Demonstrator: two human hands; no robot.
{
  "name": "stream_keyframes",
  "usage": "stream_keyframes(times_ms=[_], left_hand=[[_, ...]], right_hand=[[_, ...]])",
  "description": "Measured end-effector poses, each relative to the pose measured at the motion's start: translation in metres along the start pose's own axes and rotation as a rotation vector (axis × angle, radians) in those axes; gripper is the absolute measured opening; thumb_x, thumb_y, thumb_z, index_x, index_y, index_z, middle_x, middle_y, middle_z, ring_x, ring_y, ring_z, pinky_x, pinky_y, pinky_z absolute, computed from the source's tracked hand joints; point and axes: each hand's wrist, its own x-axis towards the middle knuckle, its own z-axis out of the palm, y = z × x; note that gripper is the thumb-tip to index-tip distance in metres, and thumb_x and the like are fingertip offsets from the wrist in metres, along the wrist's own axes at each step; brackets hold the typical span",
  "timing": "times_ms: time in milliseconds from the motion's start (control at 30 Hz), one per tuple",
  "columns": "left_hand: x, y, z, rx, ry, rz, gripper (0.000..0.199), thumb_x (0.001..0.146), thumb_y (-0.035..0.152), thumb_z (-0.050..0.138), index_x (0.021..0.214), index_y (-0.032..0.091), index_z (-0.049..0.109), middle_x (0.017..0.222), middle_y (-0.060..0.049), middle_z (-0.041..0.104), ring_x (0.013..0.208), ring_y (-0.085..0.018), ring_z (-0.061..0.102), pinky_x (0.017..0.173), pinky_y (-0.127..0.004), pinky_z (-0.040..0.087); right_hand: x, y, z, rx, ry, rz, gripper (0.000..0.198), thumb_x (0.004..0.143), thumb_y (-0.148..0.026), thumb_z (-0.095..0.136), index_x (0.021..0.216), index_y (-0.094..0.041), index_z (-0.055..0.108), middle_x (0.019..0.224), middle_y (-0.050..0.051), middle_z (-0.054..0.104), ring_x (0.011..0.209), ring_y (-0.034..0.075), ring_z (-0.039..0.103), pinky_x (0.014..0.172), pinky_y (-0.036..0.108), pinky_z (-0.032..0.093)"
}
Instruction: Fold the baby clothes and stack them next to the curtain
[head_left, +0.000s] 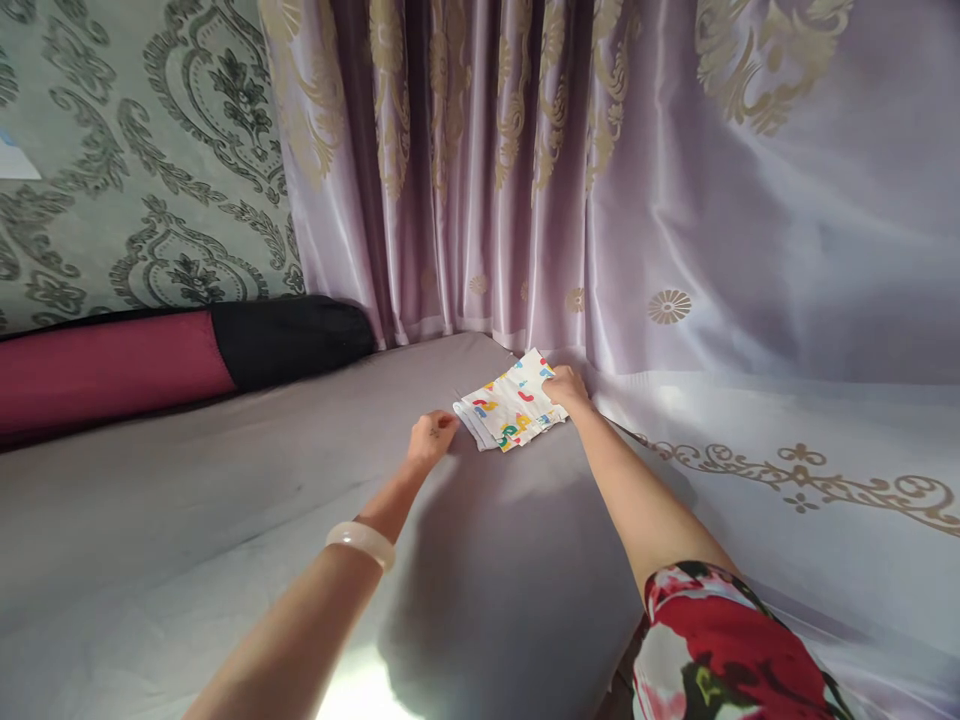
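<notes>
A small folded white cloth (pixel 517 400) with red, yellow, blue and green printed shapes lies on the grey sheeted surface (pixel 315 540), close to the curtain. My right hand (pixel 568 388) is closed on the cloth's right edge. Beside its left edge is my left hand (pixel 433 437), fingers curled and their tips hidden from view. Whether those fingers pinch anything, I cannot tell. The cloth's left side shows layered pale folds. A pale bangle (pixel 361 543) circles my left wrist, and a red floral sleeve (pixel 735 640) covers my right upper arm.
A long maroon and black padded roll (pixel 187 350) lies along the patterned wall (pixel 150 150) at left. Shiny lilac curtains (pixel 480 180) with gold motifs hang behind the cloth and along the right. A bright light patch (pixel 367 690) falls on the sheet near the front.
</notes>
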Motion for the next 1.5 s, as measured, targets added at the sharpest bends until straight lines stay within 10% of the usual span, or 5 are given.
stream_keyframes(times_ms=[333,467,867,1500], left_hand=[[-0.055,-0.100,-0.145,0.745,0.111,0.222,0.041,0.085,0.041,0.041,0.106,0.019,0.069,0.110,-0.012,0.068,0.105,-0.027,0.061,0.098,-0.040,0.044],[-0.087,-0.122,-0.181,0.895,0.153,0.093,0.058,0.088,0.054,0.030,0.123,0.020,0.062,0.129,-0.013,0.060,0.116,-0.033,0.055,0.096,-0.046,0.044],[-0.106,-0.114,-0.177,0.975,0.159,0.047,0.056,0.094,0.042,0.022,0.134,0.024,0.056,0.137,-0.010,0.055,0.124,-0.031,0.050,0.099,-0.048,0.042],[-0.106,-0.117,-0.175,1.034,0.155,0.036,0.057,0.096,0.041,0.018,0.138,0.021,0.052,0.140,-0.010,0.053,0.126,-0.031,0.047,0.100,-0.045,0.040]], right_hand=[[0.004,0.007,0.021,-0.101,0.040,0.006,0.034,0.085,-0.024,0.056,0.116,-0.014,0.063,0.116,0.017,0.067,0.109,0.029,0.064,0.080,0.030,0.050],[0.000,0.005,0.037,-0.152,0.063,-0.024,0.044,0.088,-0.023,0.053,0.130,-0.011,0.052,0.117,0.019,0.066,0.111,0.028,0.063,0.087,0.033,0.049],[0.025,-0.004,0.073,-0.228,-0.084,-0.224,0.055,0.099,-0.046,0.019,0.148,-0.028,0.037,0.161,0.003,0.022,0.148,0.028,0.011,0.116,0.059,0.008],[-0.002,-0.026,0.080,-0.207,-0.116,-0.198,0.060,0.098,-0.049,0.021,0.152,-0.025,0.030,0.163,0.007,0.014,0.148,0.032,0.007,0.114,0.062,0.013]])
